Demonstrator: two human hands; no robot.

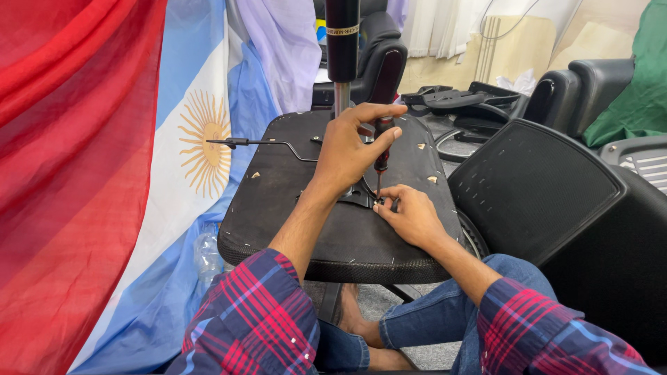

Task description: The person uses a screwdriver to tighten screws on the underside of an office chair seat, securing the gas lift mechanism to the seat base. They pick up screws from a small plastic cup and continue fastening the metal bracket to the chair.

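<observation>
An upturned black chair seat [278,194] lies in front of me with its gas cylinder [342,48] standing straight up. My left hand [351,146] grips the dark red handle of a screwdriver [383,132], held upright with its tip down on the metal plate at the seat's middle. My right hand [410,212] rests on the seat just right of the tip, fingertips pinched around the screw there. A thin metal lever [257,143] sticks out to the left from the mechanism.
Red and light-blue-and-white flags [104,173] hang at the left. A black chair backrest [542,187] leans at the right, with more chair parts and armrests [465,101] behind. A clear plastic bottle [207,253] lies under the seat.
</observation>
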